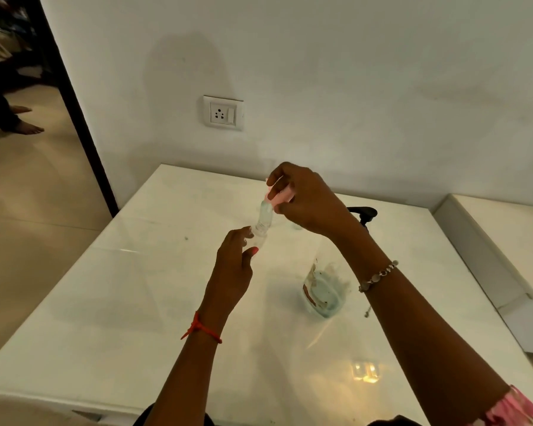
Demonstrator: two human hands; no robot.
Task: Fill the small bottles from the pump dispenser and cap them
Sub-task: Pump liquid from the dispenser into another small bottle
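Holds small bottle (pixel 262 218) in left grip (pixel 236 269), thumb and fingertips curled round its lower end. Clear plastic, tilted, upper end leaning away from left grip and up toward right grip (pixel 308 201). Raised above the bench (pixel 136 302), no contact with it. Fill level too faint to read.

Pinches pink cap (pixel 280 196) in right grip, thumb and first fingers closed on it. Cap at the bottle's mouth, touching it; screwed home or only resting there, cannot tell. Right grip higher and farther out than left grip, the bottle spanning the gap between the two.

Pump dispenser (pixel 323 290) upright on the bench, below right grip and just beside the right forearm, on the side facing left grip. Clear body, bluish liquid and smears low inside. Black pump head (pixel 363 212) showing just past the right wrist, on the side away from left grip. Neither grip touching the dispenser.

Beaded bracelet (pixel 377 275) on the wrist behind right grip; red thread (pixel 201 329) tied on the wrist behind left grip. Pink patterned sleeve (pixel 517 407) at the near end of the right forearm.

Bright light patch (pixel 365 372) on the bench surface, nearer than both grips, beside the right forearm.

Wall socket (pixel 223 113) above and beyond both grips, on the white wall behind the bench. Bare feet (pixel 28 127) of another person on the floor, well apart, far out on the left-grip side past a dark door frame (pixel 83 124).
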